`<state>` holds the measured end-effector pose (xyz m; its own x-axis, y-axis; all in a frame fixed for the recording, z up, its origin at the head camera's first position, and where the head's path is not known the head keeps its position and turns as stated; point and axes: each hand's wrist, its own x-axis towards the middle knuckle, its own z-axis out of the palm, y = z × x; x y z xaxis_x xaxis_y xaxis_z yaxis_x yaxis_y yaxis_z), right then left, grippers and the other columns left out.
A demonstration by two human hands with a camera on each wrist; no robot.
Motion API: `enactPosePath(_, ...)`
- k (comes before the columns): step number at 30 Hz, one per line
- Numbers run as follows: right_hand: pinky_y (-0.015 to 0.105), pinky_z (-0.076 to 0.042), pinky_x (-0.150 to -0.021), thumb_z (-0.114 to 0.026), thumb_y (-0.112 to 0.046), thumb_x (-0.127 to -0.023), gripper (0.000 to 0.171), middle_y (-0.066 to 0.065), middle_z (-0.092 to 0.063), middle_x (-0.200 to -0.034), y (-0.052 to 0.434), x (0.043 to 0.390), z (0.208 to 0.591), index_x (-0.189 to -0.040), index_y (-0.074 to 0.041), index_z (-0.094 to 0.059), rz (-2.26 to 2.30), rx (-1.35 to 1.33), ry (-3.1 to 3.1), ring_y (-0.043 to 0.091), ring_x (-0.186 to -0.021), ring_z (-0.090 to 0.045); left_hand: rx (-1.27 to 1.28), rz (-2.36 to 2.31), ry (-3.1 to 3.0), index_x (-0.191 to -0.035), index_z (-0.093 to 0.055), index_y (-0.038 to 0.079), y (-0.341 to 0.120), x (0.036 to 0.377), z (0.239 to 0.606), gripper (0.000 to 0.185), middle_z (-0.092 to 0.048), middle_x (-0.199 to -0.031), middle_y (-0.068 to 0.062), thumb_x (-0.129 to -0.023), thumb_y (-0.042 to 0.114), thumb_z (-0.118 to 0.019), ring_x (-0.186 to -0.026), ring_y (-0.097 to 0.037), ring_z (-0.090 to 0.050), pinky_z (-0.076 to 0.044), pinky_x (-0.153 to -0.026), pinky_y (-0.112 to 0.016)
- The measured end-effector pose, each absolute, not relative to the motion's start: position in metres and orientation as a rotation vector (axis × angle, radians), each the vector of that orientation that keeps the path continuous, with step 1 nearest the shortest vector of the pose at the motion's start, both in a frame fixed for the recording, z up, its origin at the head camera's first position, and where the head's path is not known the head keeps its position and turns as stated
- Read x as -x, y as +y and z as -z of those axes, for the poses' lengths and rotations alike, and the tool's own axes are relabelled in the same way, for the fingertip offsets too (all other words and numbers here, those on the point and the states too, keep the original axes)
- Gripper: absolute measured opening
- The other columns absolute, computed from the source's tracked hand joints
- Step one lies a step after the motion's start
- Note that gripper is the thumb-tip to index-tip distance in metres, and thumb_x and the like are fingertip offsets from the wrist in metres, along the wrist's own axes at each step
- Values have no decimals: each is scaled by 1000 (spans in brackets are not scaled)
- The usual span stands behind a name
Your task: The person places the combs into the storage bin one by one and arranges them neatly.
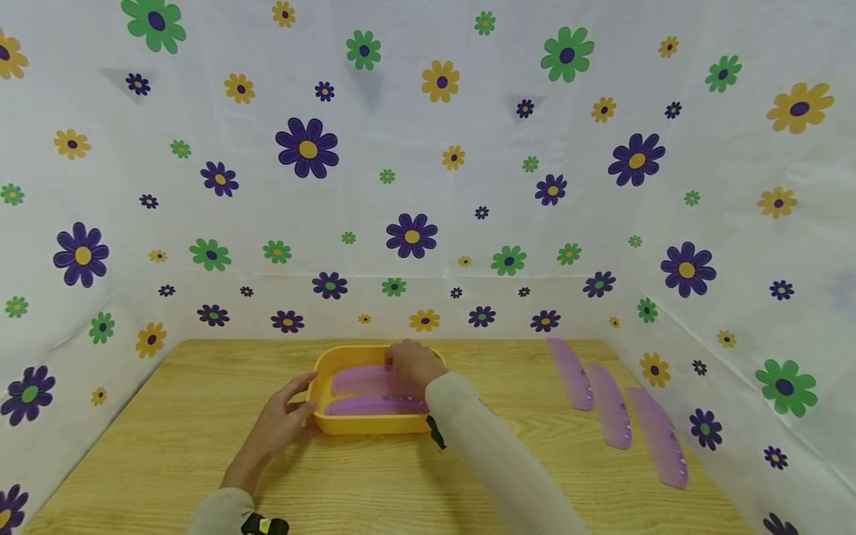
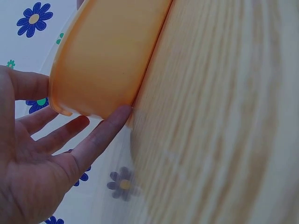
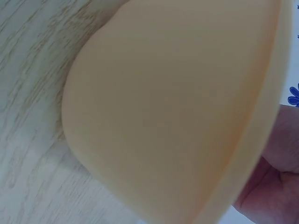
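Note:
A yellow plastic tray (image 1: 374,424) sits on the wooden table with purple combs lying inside it. My left hand (image 1: 284,416) holds the tray's left end; in the left wrist view its fingers (image 2: 100,144) spread along the outer wall and one digit goes behind the rim. Over the tray's far right part, my right hand (image 1: 417,362) reaches in and pinches the upper comb (image 1: 364,379) at its back edge. A lower comb (image 1: 374,406) lies along the near side. In the right wrist view the tray's wall (image 3: 163,107) hides most of my right hand (image 3: 275,186).
Three more purple combs lie in a slanting row at the table's right: a far comb (image 1: 571,374), a middle comb (image 1: 611,407) and a near comb (image 1: 658,438). White flowered sheeting (image 1: 414,186) encloses the table (image 1: 374,483) at the back and sides.

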<state>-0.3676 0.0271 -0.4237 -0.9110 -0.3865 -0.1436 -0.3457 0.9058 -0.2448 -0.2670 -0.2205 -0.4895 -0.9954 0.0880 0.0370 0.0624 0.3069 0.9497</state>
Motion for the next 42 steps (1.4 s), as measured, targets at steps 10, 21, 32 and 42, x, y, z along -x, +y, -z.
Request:
enactPosePath(10, 37, -52, -114, -59, -8, -104, 27, 4, -71, -128, 34, 369, 429, -127, -15, -71, 239, 663, 2908, 20, -117, -64, -154, -1851, 2499, -159, -35, 7, -221, 266, 485, 57, -34, -159, -29, -104, 5, -52, -132, -52, -54, -67, -80, -42)
enactPosePath(21, 43, -52, -113, -64, -7, -99, 34, 6, -68, -136, 51, 367, 412, -132, -14, -68, 456, 639, 2845, 23, -121, -61, -135, -1848, 2506, -159, -35, 8, -224, 267, 486, 58, -33, -160, -28, -104, 6, -52, -133, -51, -53, -67, -81, -42)
enactPosePath(32, 45, -59, -102, -69, -7, -97, 33, 17, -70, -124, 82, 361, 389, -130, -10, -68, 528, 696, 2858, 31, -111, -64, -124, -1862, 2499, -159, -36, 7, -224, 266, 491, 57, -36, -158, -29, -104, 4, -52, -131, -51, -55, -67, -79, -42)
enactPosePath(42, 45, -61, -98, -68, -7, -97, 31, 18, -70, -123, 124, 367, 380, -128, -7, -67, 548, 695, 2927, 33, -112, -64, -125, -1873, 2502, -159, -36, 7, -219, 265, 487, 56, -35, -159, -28, -105, 5, -52, -133, -51, -54, -67, -80, -43)
